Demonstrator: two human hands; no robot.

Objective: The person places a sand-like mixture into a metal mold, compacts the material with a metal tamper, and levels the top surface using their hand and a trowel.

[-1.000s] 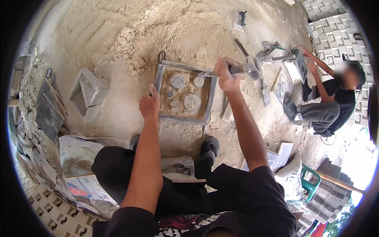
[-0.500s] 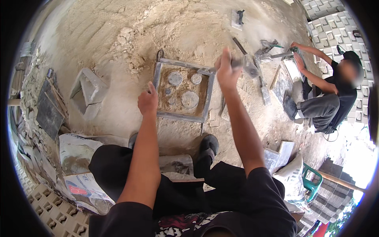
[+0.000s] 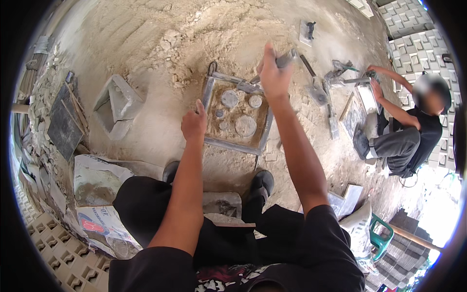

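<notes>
A square grey mould frame (image 3: 235, 145) lies on the sandy ground before me, packed with sand-coloured material. Several round grey discs of different sizes, among them a large disc (image 3: 245, 125), sit in its fill. My right hand (image 3: 276, 78) is closed around the handle of a trowel (image 3: 287, 58). The trowel's flat blade reaches toward the frame's far right corner, partly hidden by the hand. At the frame's left side, my left hand (image 3: 194, 122) has its fingers curled and one digit pointing up. Whatever it may grip is hidden.
Sand (image 3: 170, 41) is spread beyond the frame. A broken concrete block (image 3: 118, 107) and a dark board (image 3: 64, 121) lie left. At right are a flat trowel (image 3: 318, 92) and a crouching co-worker (image 3: 406, 117). A paper sack (image 3: 104, 225) lies near my left leg.
The whole view has shifted, so the ground things appear further right. My right hand has moved left relative to the frame with the trowel. My left hand stays beside the frame.
</notes>
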